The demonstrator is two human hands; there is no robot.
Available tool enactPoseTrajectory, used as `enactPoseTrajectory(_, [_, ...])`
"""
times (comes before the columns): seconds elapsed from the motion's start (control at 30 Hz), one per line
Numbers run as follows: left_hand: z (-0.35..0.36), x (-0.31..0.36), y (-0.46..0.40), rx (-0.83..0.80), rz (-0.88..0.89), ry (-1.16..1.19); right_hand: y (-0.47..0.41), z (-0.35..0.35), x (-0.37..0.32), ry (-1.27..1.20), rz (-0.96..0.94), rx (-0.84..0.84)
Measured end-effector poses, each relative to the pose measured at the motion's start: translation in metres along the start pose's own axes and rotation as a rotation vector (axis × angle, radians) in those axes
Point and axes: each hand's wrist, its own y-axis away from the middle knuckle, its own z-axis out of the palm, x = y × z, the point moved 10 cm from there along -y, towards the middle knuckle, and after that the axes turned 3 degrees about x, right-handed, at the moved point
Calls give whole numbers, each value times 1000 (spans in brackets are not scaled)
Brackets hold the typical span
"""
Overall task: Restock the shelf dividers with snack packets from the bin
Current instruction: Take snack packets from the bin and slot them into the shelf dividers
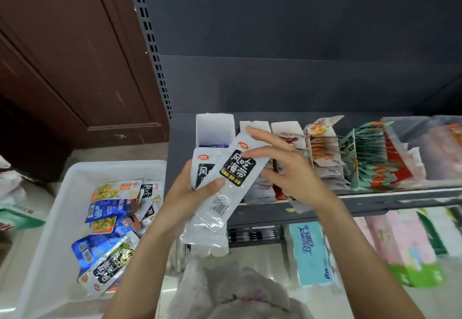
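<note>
While the left hand (pixel 192 195) grips a small stack of long white seaweed packets (pixel 226 181) from below, its thumb curled over the front of the top one, the right hand (pixel 285 166) hovers just above and to the right with fingers spread and straight, its fingertips touching the upper end of the top packet. That packet is tilted, its top leaning toward the shelf dividers (pixel 215 131), and a second packet of the same kind shows behind it on the left. Both hands are in front of the grey shelf (pixel 362 205), where the leftmost white divider compartment stands nearly bare and the compartments to its right hold rows of upright snack packets in white, orange, and teal. Down at the left, the white bin (pixel 50 218) sits on the floor with a loose pile of blue, orange, and black-and-white packets lying in it. Below the shelf, a blue tissue pack (pixel 311 253) and pink packs fill a lower level. A crumpled plastic bag (pixel 232 291) lies at the bottom centre.
</note>
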Motion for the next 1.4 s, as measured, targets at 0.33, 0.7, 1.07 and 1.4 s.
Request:
enactPoseTrajectory(0.33, [14,-2,-21,65,-20,41,49,-110,36,-93,240,533])
enactPoseTrajectory(0.7, [-1,27,-31,196,163,-14,-46,-32,17,1085,-84,102])
enactPoseTrajectory(1.07, [22,20,-36,-4,-100,469,-30,19,60,992,175,-239])
enactPoseTrajectory(1.4, [70,33,-40,-304,-101,-76,-36,-33,5,105,146,71])
